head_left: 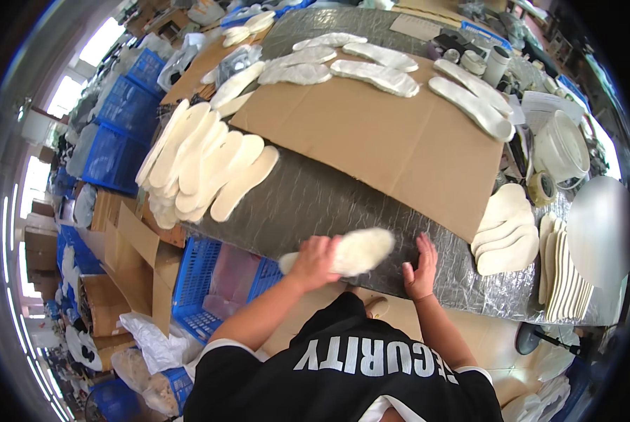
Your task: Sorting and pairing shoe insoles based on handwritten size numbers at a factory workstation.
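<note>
My left hand (pixel 315 264) is closed around the middle of a cream, fleecy shoe insole (pixel 363 252), holding it over the table's near edge. One end of the insole shows on each side of the hand, and its broad end looks slightly blurred. To the right of it, my right hand (pixel 422 269) is open above the table edge, fingers apart and pointing away from me, touching no insole. A heap of overlapping cream insoles (pixel 202 165) lies at the left of the table. At the right are a fanned pile of insoles (pixel 506 235) and a neat row of insoles (pixel 564 274).
A brown cardboard sheet (pixel 371 133) covers the middle of the dark, shiny table (pixel 308 190), with several fleecy insoles (pixel 374 76) along its far side. A white bucket (pixel 561 145) and a tape roll (pixel 541 188) stand far right. Blue crates (pixel 196 281) and an opened carton (pixel 135 246) sit lower left.
</note>
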Demonstrator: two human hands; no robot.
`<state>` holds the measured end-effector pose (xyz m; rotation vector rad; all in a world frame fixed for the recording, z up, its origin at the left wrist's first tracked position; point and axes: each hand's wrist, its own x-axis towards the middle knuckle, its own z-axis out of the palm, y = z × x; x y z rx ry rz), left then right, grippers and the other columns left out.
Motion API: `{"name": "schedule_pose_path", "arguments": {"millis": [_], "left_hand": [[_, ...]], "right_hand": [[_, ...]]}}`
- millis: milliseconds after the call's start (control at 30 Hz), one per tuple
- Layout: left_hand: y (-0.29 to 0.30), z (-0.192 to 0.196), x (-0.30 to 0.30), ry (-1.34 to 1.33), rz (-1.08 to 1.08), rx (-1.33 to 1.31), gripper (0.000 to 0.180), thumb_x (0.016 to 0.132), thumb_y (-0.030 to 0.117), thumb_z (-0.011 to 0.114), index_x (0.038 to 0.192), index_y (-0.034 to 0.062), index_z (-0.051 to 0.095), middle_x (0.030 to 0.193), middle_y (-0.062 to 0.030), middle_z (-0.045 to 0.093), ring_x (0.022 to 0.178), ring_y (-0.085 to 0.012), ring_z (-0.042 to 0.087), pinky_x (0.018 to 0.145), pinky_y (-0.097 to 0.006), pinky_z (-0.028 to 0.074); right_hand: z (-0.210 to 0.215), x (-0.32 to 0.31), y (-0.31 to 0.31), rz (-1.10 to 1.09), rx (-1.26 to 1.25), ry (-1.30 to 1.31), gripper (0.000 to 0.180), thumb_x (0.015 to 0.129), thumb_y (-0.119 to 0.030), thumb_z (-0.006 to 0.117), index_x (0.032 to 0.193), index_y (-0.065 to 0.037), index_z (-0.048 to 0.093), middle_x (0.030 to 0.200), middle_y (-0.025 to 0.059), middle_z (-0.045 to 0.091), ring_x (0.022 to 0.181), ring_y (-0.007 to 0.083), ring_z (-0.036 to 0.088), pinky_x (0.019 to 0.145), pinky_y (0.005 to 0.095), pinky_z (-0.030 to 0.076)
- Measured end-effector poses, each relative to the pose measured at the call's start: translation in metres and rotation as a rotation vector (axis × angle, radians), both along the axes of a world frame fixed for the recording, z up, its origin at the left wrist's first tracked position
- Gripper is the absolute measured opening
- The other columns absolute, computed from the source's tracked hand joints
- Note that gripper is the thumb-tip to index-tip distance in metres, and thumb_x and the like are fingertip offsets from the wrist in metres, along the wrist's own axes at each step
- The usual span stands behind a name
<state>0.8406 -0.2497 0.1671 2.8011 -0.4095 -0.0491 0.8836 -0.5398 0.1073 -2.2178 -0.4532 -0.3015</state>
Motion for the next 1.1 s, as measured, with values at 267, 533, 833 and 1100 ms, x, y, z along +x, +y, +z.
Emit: {"name": "schedule_pose_path", "arguments": {"millis": [267,533,833,1100], "left_hand": [[0.138,0.069,0.073,-0.300,0.419,0.410,0.060,0.069,0.023,0.078,0.120,0.0025,0.055,0.125,-0.0168,0.047,0.117,-0.0358,0.042,0.096,-0.049,0.035],[0.050,0.047,0.254,-0.511,-0.051,-0.022,0.012,0.077,0.014,0.068,0.089,0.0090,0.066,0.094,-0.0039,0.064,0.098,-0.0267,0.055,0.086,-0.043,0.041],[0.001,0.014,0.444,-0.673,-0.090,0.177,0.003,0.074,0.014,0.064,0.077,0.0126,0.064,0.084,-0.0022,0.060,0.093,-0.0226,0.053,0.083,-0.044,0.037],[-0.006,0.042,0.365,-0.499,-0.398,0.024,0.006,0.069,0.012,0.065,0.069,0.0089,0.061,0.079,-0.0050,0.059,0.089,-0.0244,0.054,0.084,-0.045,0.037]], "right_hand": [[0.005,0.006,0.005,-0.011,-0.041,-0.002,0.059,0.084,-0.043,0.061,0.124,-0.002,0.050,0.133,0.0194,0.050,0.125,0.0396,0.044,0.107,0.0507,0.030],[0.009,0.003,0.005,-0.053,-0.083,0.135,0.043,0.078,-0.029,0.067,0.112,-0.004,0.058,0.123,0.0169,0.054,0.118,0.0389,0.046,0.101,0.0487,0.037],[0.019,-0.008,0.017,-0.206,-0.143,0.186,0.048,0.073,-0.026,0.074,0.111,-0.004,0.057,0.124,0.0184,0.052,0.115,0.0399,0.048,0.099,0.0481,0.040],[0.019,-0.010,0.017,-0.233,-0.115,0.180,0.050,0.073,-0.026,0.075,0.113,-0.004,0.056,0.123,0.0175,0.052,0.115,0.0388,0.048,0.099,0.0467,0.041]]}}
